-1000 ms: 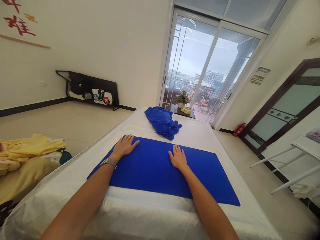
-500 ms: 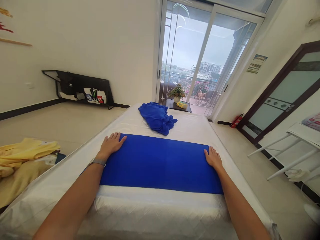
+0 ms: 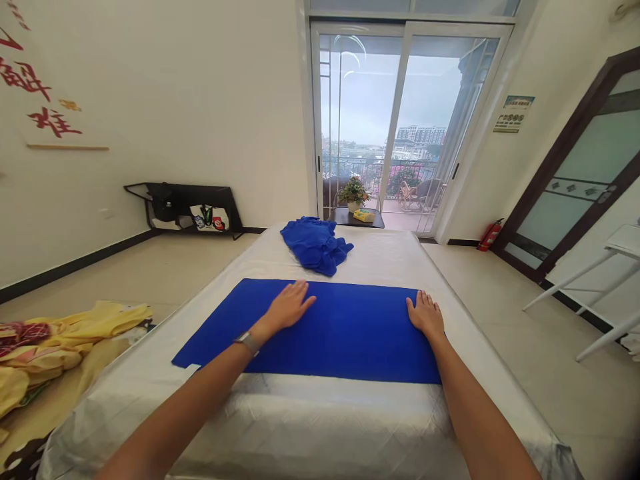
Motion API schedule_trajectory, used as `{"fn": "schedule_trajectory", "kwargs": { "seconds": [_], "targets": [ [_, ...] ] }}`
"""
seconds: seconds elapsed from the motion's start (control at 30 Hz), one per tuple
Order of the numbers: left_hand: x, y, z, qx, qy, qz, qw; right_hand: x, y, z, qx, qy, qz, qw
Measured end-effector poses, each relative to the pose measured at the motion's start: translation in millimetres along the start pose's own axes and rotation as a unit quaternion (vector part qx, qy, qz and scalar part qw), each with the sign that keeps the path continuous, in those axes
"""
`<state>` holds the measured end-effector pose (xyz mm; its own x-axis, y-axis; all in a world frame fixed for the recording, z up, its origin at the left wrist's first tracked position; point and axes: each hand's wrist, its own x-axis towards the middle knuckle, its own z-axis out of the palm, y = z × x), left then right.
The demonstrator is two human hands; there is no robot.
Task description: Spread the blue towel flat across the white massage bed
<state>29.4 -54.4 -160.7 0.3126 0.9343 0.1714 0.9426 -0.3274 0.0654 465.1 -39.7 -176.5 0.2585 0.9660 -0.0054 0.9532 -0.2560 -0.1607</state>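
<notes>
Since half a second ago the left hand (image 3: 287, 307) has slid inward from the towel's left end to near its middle. The right hand (image 3: 425, 315) has kept its place at the right end.

Far left, a yellow cloth (image 3: 60, 333) lies crumpled on the floor, well apart from the work. The towel (image 3: 345, 340) lies spread flat across the bed (image 3: 350, 420), long side left to right. Its left half is now uncovered, and the near left corner looks slightly turned or notched. The left hand, a watch (image 3: 247, 342) on its wrist, rests palm down on the towel with its fingers (image 3: 301, 298) stretched out and together, gripping nothing. Beyond it, a heap (image 3: 315, 245) of more blue cloth sits further up the bed, apart from the towel. The right hand lies flat on the towel's right edge, fingers straight, also holding nothing.

Smoothing like this probably goes best with one palm pinning an end while the other sweeps outward with light, even pressure, so the cloth does not bunch. That left corner likely wants flattening too.
</notes>
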Motion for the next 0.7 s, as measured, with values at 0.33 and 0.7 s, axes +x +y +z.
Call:
{"fn": "schedule_trajectory", "kwargs": {
  "seconds": [0.33, 0.7],
  "targets": [
    [-3.3, 24.8, 21.3, -0.079, -0.083, -0.021, 0.993, -3.2, -0.9, -3.6, 0.003, -0.002, -0.006, 1.0],
    [-71.1, -160.8, -0.4, -0.011, -0.051, -0.276, 0.96, -0.6, -0.8, -0.9, -0.018, -0.001, -0.003, 1.0]
  ]
}}
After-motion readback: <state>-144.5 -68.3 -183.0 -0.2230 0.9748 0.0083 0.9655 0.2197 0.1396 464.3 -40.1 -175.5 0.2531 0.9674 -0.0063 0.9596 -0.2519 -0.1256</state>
